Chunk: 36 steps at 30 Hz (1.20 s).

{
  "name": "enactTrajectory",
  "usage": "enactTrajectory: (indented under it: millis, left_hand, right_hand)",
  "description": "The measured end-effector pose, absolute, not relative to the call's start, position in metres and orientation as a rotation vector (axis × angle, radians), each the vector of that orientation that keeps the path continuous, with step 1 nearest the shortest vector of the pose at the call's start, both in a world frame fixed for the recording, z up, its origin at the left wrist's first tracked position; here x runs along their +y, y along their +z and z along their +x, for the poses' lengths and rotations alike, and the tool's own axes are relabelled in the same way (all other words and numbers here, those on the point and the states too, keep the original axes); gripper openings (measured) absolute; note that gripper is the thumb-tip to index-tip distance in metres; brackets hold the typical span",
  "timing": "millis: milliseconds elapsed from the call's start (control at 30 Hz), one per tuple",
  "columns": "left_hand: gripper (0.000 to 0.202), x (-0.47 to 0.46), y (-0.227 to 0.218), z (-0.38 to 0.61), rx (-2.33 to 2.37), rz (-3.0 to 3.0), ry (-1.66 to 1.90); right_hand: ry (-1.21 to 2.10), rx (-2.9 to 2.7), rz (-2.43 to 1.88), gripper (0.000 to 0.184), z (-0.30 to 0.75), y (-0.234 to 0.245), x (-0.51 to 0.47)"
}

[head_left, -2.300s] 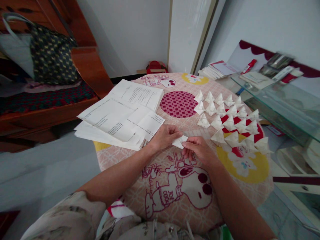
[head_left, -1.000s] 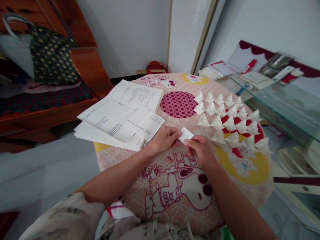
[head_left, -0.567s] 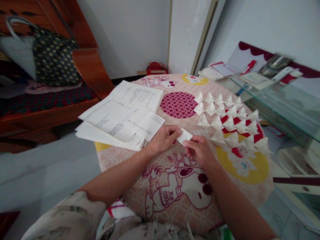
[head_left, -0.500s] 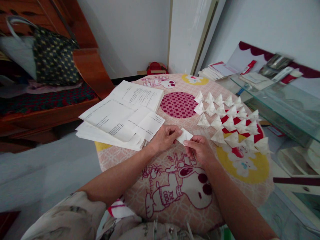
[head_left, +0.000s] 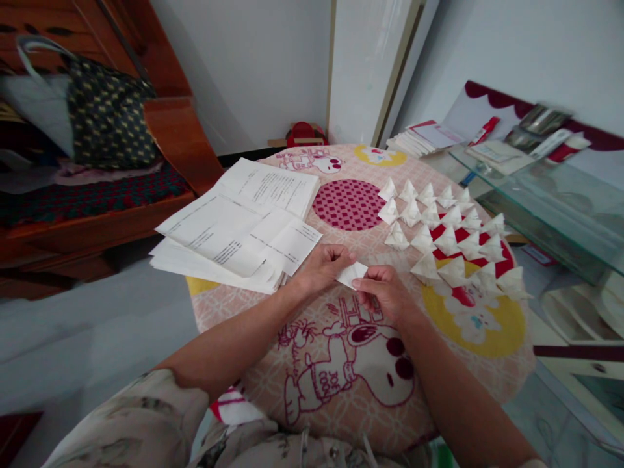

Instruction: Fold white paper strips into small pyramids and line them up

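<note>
A small folded piece of white paper (head_left: 351, 275) is pinched between my two hands above the patterned tablecloth (head_left: 273, 351). My left hand (head_left: 325, 265) is closed on its left edge. On the other side, the thumb and fingers of my right hand (head_left: 385, 290) grip its right edge. To the right stand several folded paper boats (head_left: 448, 242) in rows. A stack of printed paper sheets (head_left: 229, 240) lies to the left, close to my left hand. The paper's finer folds are too small to make out.
A wooden bench (head_left: 175, 140) with a dark patterned bag (head_left: 110, 114) stands at the left. Along the right runs a glass shelf (head_left: 550, 195) holding small items, with a stack of booklets (head_left: 424, 138) near the table's far edge. A red object (head_left: 303, 132) sits behind the table.
The folded paper has shifted slightly to the left and turned in my fingers. My right hand has moved a little left with it. The boats and the sheets look unchanged.
</note>
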State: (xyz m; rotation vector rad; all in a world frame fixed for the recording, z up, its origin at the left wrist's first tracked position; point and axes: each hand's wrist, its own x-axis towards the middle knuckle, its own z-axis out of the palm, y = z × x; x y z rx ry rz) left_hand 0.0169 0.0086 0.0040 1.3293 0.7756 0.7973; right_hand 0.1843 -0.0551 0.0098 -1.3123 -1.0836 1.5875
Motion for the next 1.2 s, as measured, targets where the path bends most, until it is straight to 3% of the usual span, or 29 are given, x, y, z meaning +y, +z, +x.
enactTrajectory:
  millis: [467, 667, 900, 1033, 1133, 1200]
  left_hand:
    - [0.050, 0.010, 0.002, 0.017, 0.787, 1.365, 0.687]
    - [0.016, 0.013, 0.005, 0.011, 0.945, 1.801, 0.991]
    - [0.021, -0.002, 0.003, 0.019, 0.817, 2.036, 0.729]
    - [0.022, -0.002, -0.003, 0.021, 0.798, 2.180, 0.694]
    - [0.020, -0.002, -0.002, 0.020, 0.780, 2.254, 0.675]
    - [0.020, -0.002, -0.001, 0.019, 0.786, 2.277, 0.652]
  right_hand:
    - [1.597, -1.030, -1.392, 0.028, 0.181, 0.017, -0.058]
    - [1.621, -1.021, -1.558, 0.028, 0.190, 0.018, -0.057]
    - [1.602, -1.214, -1.797, 0.028, 0.190, 0.018, -0.060]
    - [1.187, -1.597, -1.947, 0.035, 0.204, 0.021, -0.058]
    - [0.761, -1.817, -1.801, 0.021, 0.217, 0.024, -0.053]
    - [0.653, -1.922, -1.638, 0.015, 0.221, 0.025, -0.051]
